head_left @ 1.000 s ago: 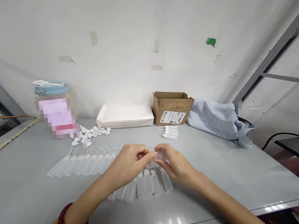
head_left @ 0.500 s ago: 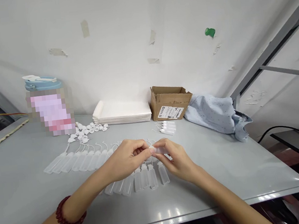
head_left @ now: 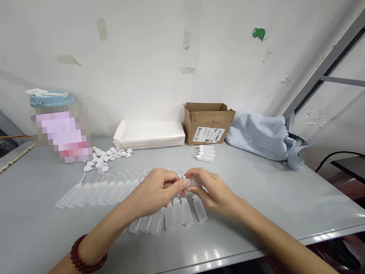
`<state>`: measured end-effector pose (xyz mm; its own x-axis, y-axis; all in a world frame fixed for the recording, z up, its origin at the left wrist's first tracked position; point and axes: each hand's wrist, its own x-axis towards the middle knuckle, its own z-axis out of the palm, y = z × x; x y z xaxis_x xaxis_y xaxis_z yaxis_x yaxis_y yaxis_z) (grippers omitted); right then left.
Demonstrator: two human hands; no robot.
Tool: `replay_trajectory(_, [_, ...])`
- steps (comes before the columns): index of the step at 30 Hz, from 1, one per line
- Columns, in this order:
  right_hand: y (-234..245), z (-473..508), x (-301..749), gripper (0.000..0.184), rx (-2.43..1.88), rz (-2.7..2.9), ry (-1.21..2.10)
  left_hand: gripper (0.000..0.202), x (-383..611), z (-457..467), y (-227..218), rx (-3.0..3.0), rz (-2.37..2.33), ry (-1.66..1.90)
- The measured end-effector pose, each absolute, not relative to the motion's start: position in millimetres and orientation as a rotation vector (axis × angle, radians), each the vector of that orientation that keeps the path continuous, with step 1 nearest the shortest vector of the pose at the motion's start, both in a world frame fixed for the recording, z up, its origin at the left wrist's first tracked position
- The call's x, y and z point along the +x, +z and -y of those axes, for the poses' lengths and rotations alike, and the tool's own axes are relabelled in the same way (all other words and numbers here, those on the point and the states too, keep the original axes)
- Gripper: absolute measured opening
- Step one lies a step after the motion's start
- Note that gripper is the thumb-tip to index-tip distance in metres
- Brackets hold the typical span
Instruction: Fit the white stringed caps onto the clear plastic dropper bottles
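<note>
A small translucent plastic bottle (head_left: 194, 182) lies sideways between my hands above the table. My right hand (head_left: 215, 192) grips its body between thumb and fingers. Thumb and fingers of my left hand (head_left: 160, 192) are pinched at the cap end; the cap itself is mostly hidden. Just below them, several similar bottles (head_left: 186, 212) lie in a row, partly covered by my left forearm. To the left runs another row of bottles (head_left: 90, 195) with white caps and thin cords or tubes. A few capped bottles (head_left: 206, 152) lie in front of the cardboard box.
Loose white caps (head_left: 104, 158) are heaped at the back left, beside a blurred pink item (head_left: 65, 135) and a blue-lidded container (head_left: 51, 99). Along the wall are a white stack of flat sheets or bags (head_left: 151, 136), an open cardboard box (head_left: 209, 123) and a light blue cloth (head_left: 258, 135).
Both hands stay together on the bottle, with my left fingers shifting slightly around its cap end. The whole view has tilted a little; the laid-out bottles look unmoved.
</note>
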<state>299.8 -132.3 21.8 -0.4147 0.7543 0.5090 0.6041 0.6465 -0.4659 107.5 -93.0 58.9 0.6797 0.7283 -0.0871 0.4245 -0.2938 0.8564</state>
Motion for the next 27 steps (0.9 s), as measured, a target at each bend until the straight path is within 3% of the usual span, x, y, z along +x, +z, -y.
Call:
replay_trajectory(10, [27.1, 136.0, 299.0, 0.013, -1.121, 2.065, 0.518, 0.031, 104.9, 95.5, 51.2, 2.613, -0.776, 0.598])
replay_trajectory(16, [28.5, 136.1, 297.2, 0.015, -1.127, 1.937, 0.701, 0.026, 101.4, 94.1, 46.7, 2.627, -0.701, 0.728])
replay_trajectory(27, [31.1, 129.4, 294.2, 0.03, -0.845, 1.363, 1.619, 0.018, 104.3, 98.1, 62.1, 2.218, -0.735, 0.673])
